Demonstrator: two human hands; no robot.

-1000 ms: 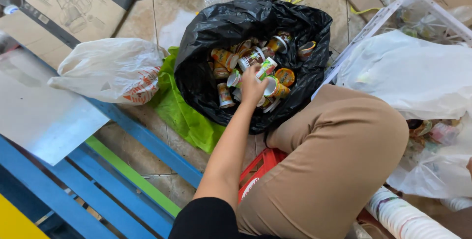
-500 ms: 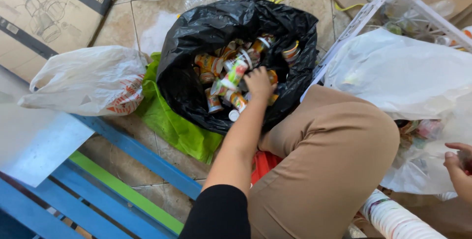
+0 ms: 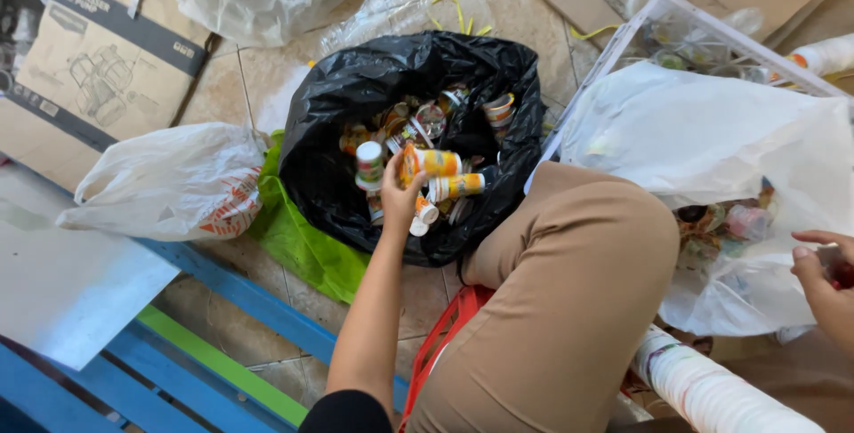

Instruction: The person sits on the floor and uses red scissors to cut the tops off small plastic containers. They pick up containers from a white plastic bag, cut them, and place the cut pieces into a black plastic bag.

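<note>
The left hand (image 3: 400,194) has come up a little out of the heap since a second ago, when it was pressed down among the containers; now its grip is clenched around a small orange-and-yellow bottle (image 3: 431,162), which lies sideways in the fingers with its body pointing away from the palm to the right. So the rummaging has turned into a pick: one bottle is lifted clear of the pile, though it is still over the mouth of the black bag (image 3: 356,95) rather than out of it. Just beyond the thumb side stands a white-capped bottle (image 3: 368,164) with a green band, and right under the grip lies another orange bottle (image 3: 456,186), close beside the held one but not taken up. The rest of the bag is full of similar little cups and bottles, jumbled. The right hand (image 3: 823,286) has slid further into view at the far edge since half a second ago; it sits by the white plastic bag (image 3: 712,130) and something dark red shows at its fingertips, but I cannot tell whether it grasps it. Behind the wrist, the bent knee in tan trousers (image 3: 569,291) crowds the bag's near rim, and a green bag (image 3: 298,242) peeks out beneath.
</note>
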